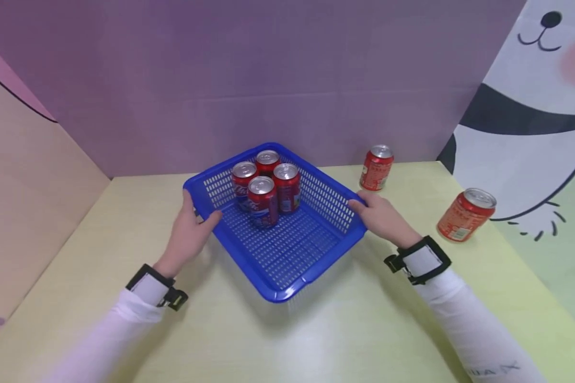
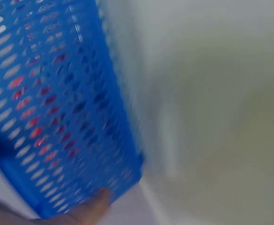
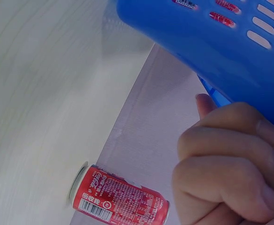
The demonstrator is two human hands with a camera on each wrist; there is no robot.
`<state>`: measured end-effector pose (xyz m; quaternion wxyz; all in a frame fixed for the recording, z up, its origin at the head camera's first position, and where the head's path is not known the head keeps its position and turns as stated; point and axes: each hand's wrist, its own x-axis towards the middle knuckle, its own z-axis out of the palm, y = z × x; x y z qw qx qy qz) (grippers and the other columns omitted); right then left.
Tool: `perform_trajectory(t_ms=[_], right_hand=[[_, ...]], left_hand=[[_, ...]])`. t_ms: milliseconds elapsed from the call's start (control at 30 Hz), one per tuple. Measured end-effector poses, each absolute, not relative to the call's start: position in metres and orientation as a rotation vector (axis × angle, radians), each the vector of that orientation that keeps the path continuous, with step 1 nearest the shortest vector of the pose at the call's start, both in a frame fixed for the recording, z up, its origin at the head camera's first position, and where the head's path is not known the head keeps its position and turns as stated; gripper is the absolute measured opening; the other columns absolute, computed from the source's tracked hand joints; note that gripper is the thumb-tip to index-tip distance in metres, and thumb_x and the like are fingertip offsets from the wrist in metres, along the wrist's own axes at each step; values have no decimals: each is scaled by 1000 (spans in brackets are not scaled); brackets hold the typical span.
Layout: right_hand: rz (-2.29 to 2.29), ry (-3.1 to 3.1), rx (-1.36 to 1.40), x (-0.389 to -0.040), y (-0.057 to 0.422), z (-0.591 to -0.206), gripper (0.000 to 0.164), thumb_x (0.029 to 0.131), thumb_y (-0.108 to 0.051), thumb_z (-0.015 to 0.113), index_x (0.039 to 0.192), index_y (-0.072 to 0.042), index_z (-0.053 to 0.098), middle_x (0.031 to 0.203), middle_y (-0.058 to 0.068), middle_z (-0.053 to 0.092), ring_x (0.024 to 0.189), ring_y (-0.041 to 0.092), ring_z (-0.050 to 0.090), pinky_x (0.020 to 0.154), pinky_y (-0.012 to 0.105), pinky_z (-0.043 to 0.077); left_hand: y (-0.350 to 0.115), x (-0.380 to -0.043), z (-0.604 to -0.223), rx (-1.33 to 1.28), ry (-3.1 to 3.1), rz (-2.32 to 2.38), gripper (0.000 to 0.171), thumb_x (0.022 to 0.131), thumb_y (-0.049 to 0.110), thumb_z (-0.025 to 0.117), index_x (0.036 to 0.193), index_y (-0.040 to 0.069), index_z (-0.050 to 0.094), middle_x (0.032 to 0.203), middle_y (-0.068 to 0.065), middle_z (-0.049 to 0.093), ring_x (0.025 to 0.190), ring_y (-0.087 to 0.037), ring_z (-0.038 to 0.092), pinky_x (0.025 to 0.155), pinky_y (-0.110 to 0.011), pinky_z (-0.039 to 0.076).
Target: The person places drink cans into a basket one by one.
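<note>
A blue plastic basket (image 1: 292,250) with slotted walls hangs tilted over the table, its shadow below it. Several red soda cans (image 1: 263,205) stand bunched in its far left part. My left hand (image 1: 188,234) grips the left corner, thumb over the rim. At the opposite corner, my right hand (image 1: 384,219) holds the rim, thumb on top and fingers curled beneath, as the right wrist view of that hand (image 3: 230,159) shows. The left wrist view is blurred; red shows through the basket wall (image 2: 57,93), and only part of the left hand (image 2: 92,208) appears.
Two more red cans stand on the pale table (image 1: 268,346) at the right: one can (image 1: 376,169) near the back wall (image 1: 268,69), another can (image 1: 466,215) by the right edge. A panel with a cartoon animal (image 1: 522,154) rises beyond that edge.
</note>
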<state>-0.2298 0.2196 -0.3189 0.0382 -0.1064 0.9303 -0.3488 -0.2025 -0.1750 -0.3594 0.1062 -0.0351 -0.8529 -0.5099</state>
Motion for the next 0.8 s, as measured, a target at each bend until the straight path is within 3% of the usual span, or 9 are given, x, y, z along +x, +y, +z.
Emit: perform_trajectory(t_ms=[67,300,467,633,733,800], right_hand=[[-1072,2856,-324,-228,220,-318,32,105,-29,44,103,0,56,83,11,57,74,24,54,68,37,42],[-1076,2876,-312,-225,220,-317,31,105,-28,44,103,0,57,84,12,58,76,25,54,70,38,42],[-1087,2856,-316,-226,221,-319,31,105,-29,45,102,0,57,83,10,58,76,24,55,71,38,42],[-1007,2859,-362,-229,225,-312,40,104,-39,43,102,-1,58,81,9,58,69,22,56,60,35,46],[-949,2908,-377,-229,234,-297,52,103,-49,40,110,-1,60,85,12,60,70,25,58,58,36,50],[-884,2971,-376,-229,245,-281,60,102,-54,39,118,0,60,94,15,63,79,28,60,64,40,51]], left_hand=[[-168,-202,-368,-70,-2388,-1692,87,97,22,57,156,4,-5,154,-25,28,133,-38,40,103,-46,41],[-158,-201,-374,-26,-2272,-1877,55,100,21,49,147,-2,32,141,-24,46,123,-35,52,103,-45,41],[-161,-199,-374,-19,-2330,-1869,56,100,23,49,147,-3,32,141,-25,46,124,-35,51,102,-45,42],[-163,-199,-376,-7,-2323,-1893,56,100,23,50,146,-3,33,140,-25,47,123,-35,52,101,-45,44],[-163,-200,-376,-13,-2317,-1891,57,100,24,51,146,-3,33,140,-25,47,122,-35,53,100,-45,44],[-162,-201,-375,-30,-2311,-1893,57,100,25,50,147,-3,33,141,-25,47,122,-35,53,100,-45,45]])
